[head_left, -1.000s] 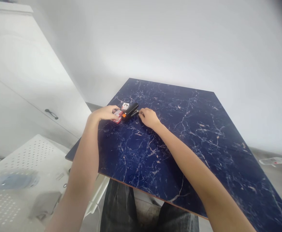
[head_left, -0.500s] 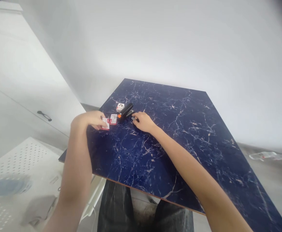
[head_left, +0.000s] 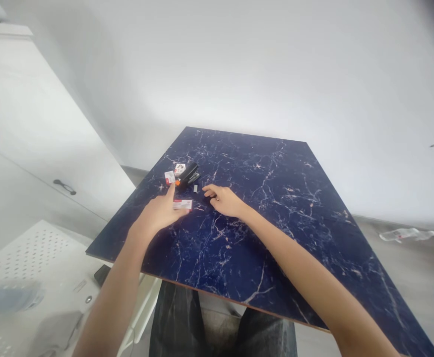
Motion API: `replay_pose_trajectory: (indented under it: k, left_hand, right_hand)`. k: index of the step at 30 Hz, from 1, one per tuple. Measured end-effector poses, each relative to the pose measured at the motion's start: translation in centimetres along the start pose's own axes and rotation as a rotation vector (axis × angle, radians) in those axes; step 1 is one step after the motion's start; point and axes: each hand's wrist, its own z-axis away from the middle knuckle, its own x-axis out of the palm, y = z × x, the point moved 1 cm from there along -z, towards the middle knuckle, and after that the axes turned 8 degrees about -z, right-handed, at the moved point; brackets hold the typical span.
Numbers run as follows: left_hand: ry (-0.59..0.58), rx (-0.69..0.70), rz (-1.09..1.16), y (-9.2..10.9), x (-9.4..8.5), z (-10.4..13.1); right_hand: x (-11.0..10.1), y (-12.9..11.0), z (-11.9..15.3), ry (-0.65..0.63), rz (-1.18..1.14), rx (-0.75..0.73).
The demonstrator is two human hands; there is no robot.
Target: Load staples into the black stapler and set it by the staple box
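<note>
My left hand has its index finger and thumb spread, the finger pointing at the small red-and-white box and the thumb by a flat red-and-white box. Behind them lies a black stapler with an orange tip, beside a white box. A small grey piece, perhaps staples, rests on the table just in front of the stapler. To its right hovers my right hand, fingers loosely apart and holding nothing.
The blue marbled table stands against a white wall. At the left are a white cabinet with a dark handle and a white perforated surface. A clear plastic bottle lies at the far right.
My left hand has moved right and nearer, its fingers spreading; one red-and-white box now lies nearer me. My right hand has let go of the small grey piece. The view has shifted slightly.
</note>
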Motion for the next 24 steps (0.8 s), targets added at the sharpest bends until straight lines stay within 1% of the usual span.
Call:
replay_pose_trajectory:
  k: [1,2,4,6,7,8,9,10,11,12,13,15,17,19,22,24]
  left_hand:
    - [-0.02,0.049,0.008,-0.1,0.1,0.0]
    - [-0.019,0.067,0.001,-0.1,0.2,-0.1]
    - [0.051,0.012,-0.038,0.4,0.3,-0.3]
    - [0.152,-0.056,-0.062,1.7,0.2,-0.2]
    - [0.2,-0.062,-0.053,2.6,0.1,0.1]
    - [0.243,-0.029,-0.035,3.7,0.0,0.5]
    - [0.271,0.041,-0.011,4.9,-0.1,1.0]
    - [0.278,0.16,0.019,6.2,-0.1,1.5]
    - [0.282,0.314,0.046,7.6,0.0,1.8]
    - [0.311,0.457,0.061,9.0,0.1,2.0]
    - [0.337,0.576,0.059,10.3,0.4,2.0]
    - [0.369,0.739,0.055,12.4,1.1,1.4]
    - [0.339,0.888,0.058,13.8,2.1,0.2]
    - [0.264,0.966,0.074,14.3,3.3,-0.9]
    - [0.168,0.959,0.115,13.9,4.9,-1.7]
    - [0.14,0.969,0.118,13.5,5.7,-1.6]
  right_hand:
    - [-0.4,0.1,1.0,-0.006,0.001,-0.001]
    - [-0.7,0.1,2.0,-0.008,0.002,-0.004]
    - [-1.3,0.3,4.1,0.006,0.001,-0.009]
    - [-1.7,0.5,6.2,0.039,0.012,-0.01]
    - [-1.9,0.6,7.2,0.061,0.027,-0.011]
    - [-2.0,0.6,8.2,0.081,0.053,-0.017]
    - [-2.1,0.6,9.1,0.103,0.087,-0.026]
    - [-2.2,0.5,9.9,0.124,0.127,-0.037]
    - [-2.3,0.4,10.7,0.147,0.173,-0.043]
    - [-2.4,0.4,11.3,0.172,0.222,-0.046]
    - [-2.6,0.3,11.9,0.195,0.272,-0.044]
    - [-3.0,0.2,12.7,0.231,0.36,-0.03]
    - [-3.4,0.6,13.2,0.237,0.413,-0.013]
    - [-3.7,1.3,13.3,0.21,0.434,0.005]
    - [-3.7,2.7,13.2,0.132,0.455,0.037]
    - [-3.5,3.4,13.0,0.079,0.472,0.026]
